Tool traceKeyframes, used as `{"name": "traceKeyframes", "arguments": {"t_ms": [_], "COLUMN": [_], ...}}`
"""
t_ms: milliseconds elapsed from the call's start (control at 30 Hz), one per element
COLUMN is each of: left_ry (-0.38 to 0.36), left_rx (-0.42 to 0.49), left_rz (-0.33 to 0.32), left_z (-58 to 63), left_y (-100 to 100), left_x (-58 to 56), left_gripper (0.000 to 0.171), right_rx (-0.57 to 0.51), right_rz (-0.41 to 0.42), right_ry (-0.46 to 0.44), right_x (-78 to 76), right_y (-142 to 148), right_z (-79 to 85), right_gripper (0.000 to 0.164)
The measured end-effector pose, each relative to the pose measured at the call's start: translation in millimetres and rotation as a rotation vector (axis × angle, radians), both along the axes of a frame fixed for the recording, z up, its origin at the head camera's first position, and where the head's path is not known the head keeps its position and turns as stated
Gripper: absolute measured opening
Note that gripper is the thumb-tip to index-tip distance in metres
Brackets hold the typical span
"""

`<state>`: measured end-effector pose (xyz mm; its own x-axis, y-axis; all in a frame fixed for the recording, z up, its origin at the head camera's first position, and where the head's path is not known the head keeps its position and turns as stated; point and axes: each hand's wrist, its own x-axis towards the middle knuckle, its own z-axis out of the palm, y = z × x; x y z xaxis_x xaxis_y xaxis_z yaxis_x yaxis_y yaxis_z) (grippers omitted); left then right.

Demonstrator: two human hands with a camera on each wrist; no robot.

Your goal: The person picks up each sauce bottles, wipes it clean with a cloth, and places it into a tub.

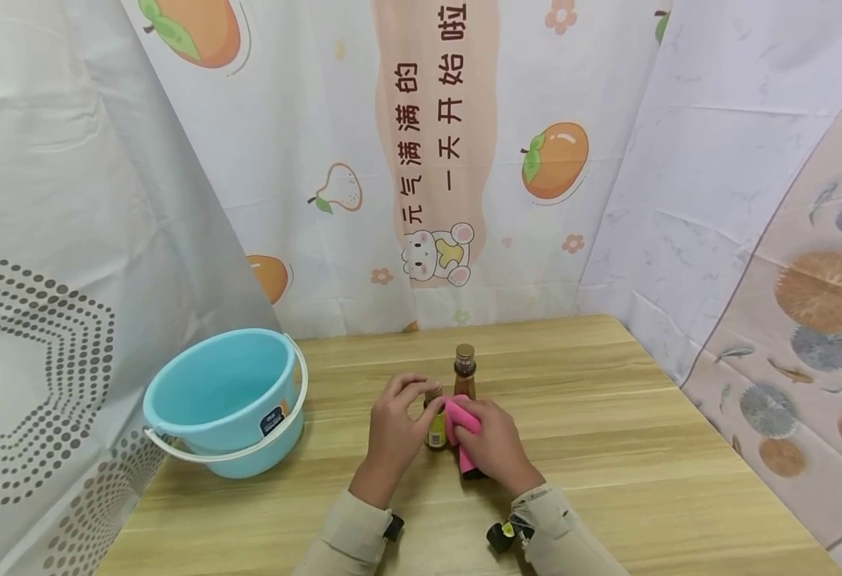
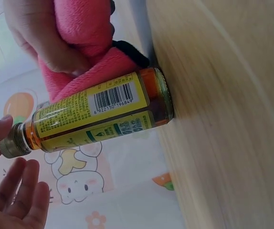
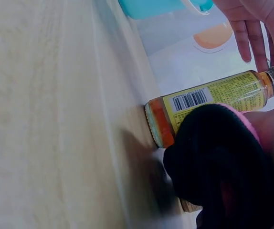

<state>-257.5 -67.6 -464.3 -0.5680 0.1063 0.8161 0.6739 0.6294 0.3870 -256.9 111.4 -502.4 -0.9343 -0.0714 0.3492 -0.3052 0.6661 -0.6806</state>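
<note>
Beige sleeves (image 1: 352,528) reach in over the wooden table (image 1: 572,512). Ahead of them, the right hand (image 1: 496,444) grips a pink cloth (image 1: 459,416) against the side of a yellow-labelled bottle (image 2: 94,107). That bottle stands on the table, long axis upright, cap (image 2: 13,145) uppermost, amber-brown liquid inside; the left hand (image 1: 398,420) pinches the cap between thumb and fingers. Just beyond, a second bottle (image 1: 465,368) points up too. Leftward, a blue bucket (image 1: 219,438) opens upward, showing its inner wall. Farthest back hangs a printed curtain (image 1: 306,104).
</note>
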Motion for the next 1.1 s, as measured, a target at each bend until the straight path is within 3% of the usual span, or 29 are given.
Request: {"name": "traceKeyframes", "arguments": {"t_ms": [433,800,1100], "left_ry": [-0.004,0.009,-0.022], "left_rx": [-0.005,-0.030,-0.025], "left_rz": [0.008,0.025,0.009], "left_z": [-0.8,-0.2,2.6], "left_y": [-1.1,-2.4,-3.1], "left_x": [1.2,1.3,2.0], "left_gripper": [0.019,0.018,0.018], "right_rx": [0.052,0.024,-0.021], "right_rz": [0.007,-0.008,-0.018], "right_ry": [-0.045,0.018,0.103], "right_x": [-1.2,1.5,2.6], "right_y": [0.0,-1.6,-1.7], "right_z": [-6.5,-2.6,0.6], "right_gripper": [0.030,0.031,0.040]}}
